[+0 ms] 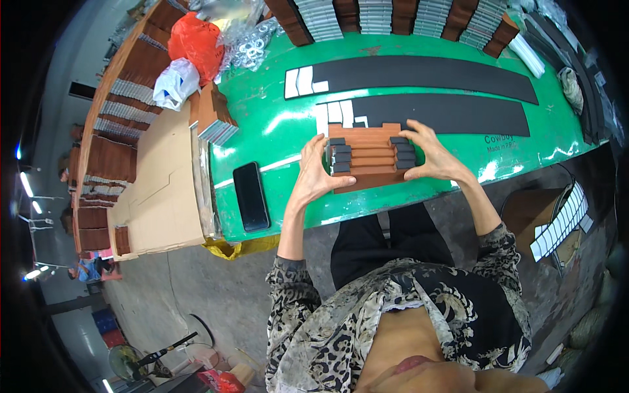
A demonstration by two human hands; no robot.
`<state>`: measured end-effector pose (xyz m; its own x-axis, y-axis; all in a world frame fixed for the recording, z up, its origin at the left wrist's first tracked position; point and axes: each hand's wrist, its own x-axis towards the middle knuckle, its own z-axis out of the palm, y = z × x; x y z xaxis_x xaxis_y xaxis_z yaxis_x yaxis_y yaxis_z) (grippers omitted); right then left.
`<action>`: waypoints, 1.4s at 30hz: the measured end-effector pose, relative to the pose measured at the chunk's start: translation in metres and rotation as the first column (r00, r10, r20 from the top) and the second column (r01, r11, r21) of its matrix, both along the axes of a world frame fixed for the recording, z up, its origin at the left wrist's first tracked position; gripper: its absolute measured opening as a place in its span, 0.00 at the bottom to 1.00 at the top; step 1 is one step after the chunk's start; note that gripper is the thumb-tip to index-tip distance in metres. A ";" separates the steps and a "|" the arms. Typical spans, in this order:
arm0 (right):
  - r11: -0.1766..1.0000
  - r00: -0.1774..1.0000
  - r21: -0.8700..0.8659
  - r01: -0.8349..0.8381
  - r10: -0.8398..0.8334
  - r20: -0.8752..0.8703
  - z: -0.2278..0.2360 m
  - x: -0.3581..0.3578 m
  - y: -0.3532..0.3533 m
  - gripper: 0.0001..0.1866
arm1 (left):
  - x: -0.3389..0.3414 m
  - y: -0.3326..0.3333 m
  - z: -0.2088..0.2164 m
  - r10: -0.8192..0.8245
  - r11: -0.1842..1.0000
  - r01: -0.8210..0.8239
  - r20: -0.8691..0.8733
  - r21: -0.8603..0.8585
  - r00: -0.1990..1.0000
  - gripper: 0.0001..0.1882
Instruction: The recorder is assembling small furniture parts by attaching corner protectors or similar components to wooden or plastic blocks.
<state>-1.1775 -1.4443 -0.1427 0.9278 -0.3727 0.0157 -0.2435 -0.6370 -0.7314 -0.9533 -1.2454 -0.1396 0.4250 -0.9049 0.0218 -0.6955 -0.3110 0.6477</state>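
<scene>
Both hands grip the two ends of a bundle of reddish-brown ridged strips [372, 152] at the table's near edge. Small dark grey pads [402, 157] sit in a row on the strips at each end. My left hand [312, 171] is closed round the left end, its thumb along the near side. On the right end, my right hand [434, 156] presses with thumb and fingers spread to the far and near sides. Just beyond lie two long black foam strips, a nearer one [445, 115] and a farther one [426, 73], each with bare white backing at its left end.
A black phone [251, 196] lies left on the green table [275, 141]. Past it are a small brown stack [216, 118], a red plastic bag [195, 44], a white bag [175, 84] and clear bags of rings [252, 47]. Stacked brown pieces [400, 16] line the far edge. Cardboard [160, 177] covers the left side.
</scene>
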 end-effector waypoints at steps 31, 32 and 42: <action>0.923 0.914 0.384 -0.016 -0.142 0.379 -0.029 -0.010 0.054 0.55 | -0.036 0.027 -0.028 0.003 0.910 -0.114 -0.269 -0.398 0.963 0.68; 0.975 0.957 0.220 0.036 -0.097 0.274 -0.022 -0.011 0.053 0.57 | -0.037 0.027 -0.020 0.036 0.953 -0.072 -0.126 -0.293 0.991 0.67; 0.961 0.956 0.275 0.002 -0.083 0.280 -0.032 -0.018 0.071 0.55 | -0.050 0.046 -0.046 0.045 0.933 -0.127 -0.241 -0.336 0.969 0.70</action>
<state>-1.1953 -1.3732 -0.1744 0.8819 -0.4391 0.1716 -0.0210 -0.4002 -0.9162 -1.0037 -1.1995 -0.1857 0.5318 -0.8175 0.2212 -0.4987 -0.0912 0.8619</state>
